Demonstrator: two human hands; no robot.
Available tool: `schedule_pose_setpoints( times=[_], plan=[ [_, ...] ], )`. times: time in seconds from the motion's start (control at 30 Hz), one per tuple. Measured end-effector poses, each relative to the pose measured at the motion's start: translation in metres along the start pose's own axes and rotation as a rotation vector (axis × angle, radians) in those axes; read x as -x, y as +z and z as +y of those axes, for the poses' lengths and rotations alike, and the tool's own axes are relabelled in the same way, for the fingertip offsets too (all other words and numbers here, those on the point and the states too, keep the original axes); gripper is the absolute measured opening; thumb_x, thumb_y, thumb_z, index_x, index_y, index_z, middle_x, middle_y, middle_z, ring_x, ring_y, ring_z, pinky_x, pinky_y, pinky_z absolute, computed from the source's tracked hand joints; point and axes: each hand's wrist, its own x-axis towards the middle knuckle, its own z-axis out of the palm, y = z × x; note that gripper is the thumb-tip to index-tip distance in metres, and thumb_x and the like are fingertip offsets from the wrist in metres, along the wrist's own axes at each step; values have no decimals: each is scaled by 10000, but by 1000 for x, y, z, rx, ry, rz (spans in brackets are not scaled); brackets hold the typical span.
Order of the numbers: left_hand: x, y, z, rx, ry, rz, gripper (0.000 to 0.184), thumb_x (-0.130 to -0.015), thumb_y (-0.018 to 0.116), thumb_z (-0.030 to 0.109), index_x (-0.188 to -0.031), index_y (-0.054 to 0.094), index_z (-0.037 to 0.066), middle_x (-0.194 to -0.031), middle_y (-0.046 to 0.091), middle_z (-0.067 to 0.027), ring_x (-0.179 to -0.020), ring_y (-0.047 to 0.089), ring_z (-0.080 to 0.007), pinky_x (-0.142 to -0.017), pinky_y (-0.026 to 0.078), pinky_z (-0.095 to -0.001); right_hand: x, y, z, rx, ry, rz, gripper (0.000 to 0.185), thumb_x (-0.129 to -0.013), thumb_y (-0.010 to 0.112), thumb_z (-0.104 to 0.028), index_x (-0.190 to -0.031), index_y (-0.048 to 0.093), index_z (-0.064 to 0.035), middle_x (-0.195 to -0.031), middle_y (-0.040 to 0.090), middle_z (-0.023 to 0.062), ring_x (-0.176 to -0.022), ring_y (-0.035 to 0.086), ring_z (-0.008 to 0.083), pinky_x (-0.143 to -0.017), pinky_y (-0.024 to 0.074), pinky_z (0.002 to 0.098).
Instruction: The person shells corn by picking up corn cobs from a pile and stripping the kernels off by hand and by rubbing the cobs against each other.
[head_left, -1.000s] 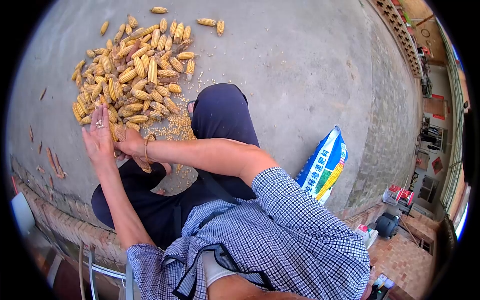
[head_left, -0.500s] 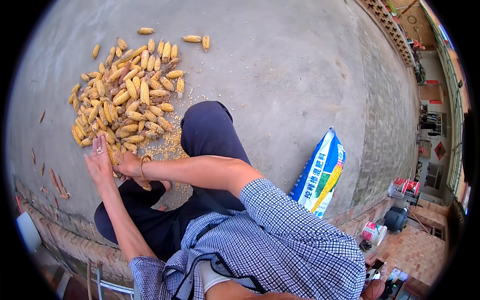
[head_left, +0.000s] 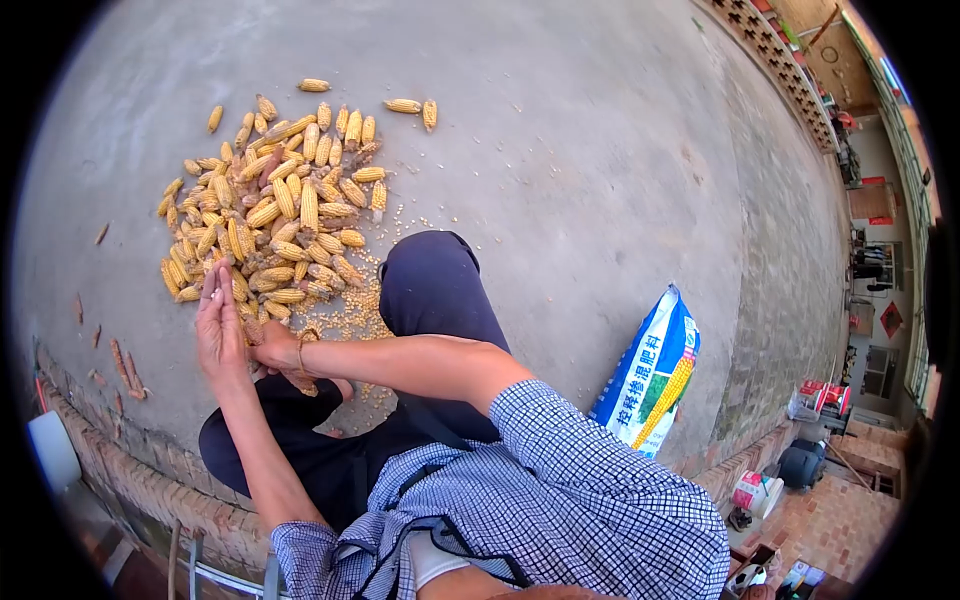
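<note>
My left hand point(head_left: 217, 325) is beside the near edge of a pile of yellow corn cobs point(head_left: 285, 205), its fingers stretched out and close together. A pale speck, perhaps a kernel, shows at its fingers. Right beside it, my right hand point(head_left: 275, 350) is closed around a corn cob point(head_left: 252, 330), mostly hidden by the hand. A bracelet point(head_left: 304, 338) circles that wrist. Loose corn kernels point(head_left: 345, 322) lie scattered on the concrete between the pile and my bent knee.
A blue and white printed sack point(head_left: 648, 375) lies to the right. Stripped reddish cobs point(head_left: 125, 368) lie at the left near a low brick edge point(head_left: 150, 450). Buckets point(head_left: 755, 492) and other household items stand along the right side by a building.
The view has shifted, so the pile and sack appear farther right and lower. My left hand has turned, and its spread fingers have drawn together. My right hand keeps its hold on the cob.
</note>
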Motion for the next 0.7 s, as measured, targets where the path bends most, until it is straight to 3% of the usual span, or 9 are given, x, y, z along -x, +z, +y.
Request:
schedule_pose_setpoints(
  times=[0.27, 0.53, 0.57, 0.7],
  plan=[
    [0, -20, 8, 37, -4, -25, 302, -928, 354, -168, -1214, 428, -234, -1378, 398, -354, -1340, 374, -458, -1137, 409, -432, 2, -1, -10, 58, 35, -73, 289, -874, 694, -264, -921, 607, 7, -644, 640, 62, -477, 602, 124, -398, 446, 240],
    [4, -41, 17, 51, 4, -85, 231, -963, 456, -79, -1163, 529, -166, -1215, 580, -272, -1155, 592, -345, -1026, 525, -361, 1, -3, -2, 50, -6, -76, 230, -898, 672, -223, -978, 606, -17, -681, 642, 45, -483, 600, 105, -399, 438, 228],
    [7, -38, 20, 2, 18, -92, 231, -965, 489, -49, -1169, 532, -148, -1159, 610, -235, -1066, 632, -299, -935, 573, -326, 1, -6, -2, 35, -20, -104, 229, -900, 671, -221, -983, 604, -18, -684, 642, 42, -484, 599, 103, -401, 438, 227],
    [17, -29, 32, -10, 32, -44, 261, -956, 513, -46, -1201, 495, -133, -1108, 609, -206, -975, 634, -246, -836, 576, -283, 6, -7, -10, 10, -25, -85, 226, -911, 671, -221, -1001, 605, -24, -705, 643, 32, -488, 596, 98, -410, 437, 225]
  ],
)
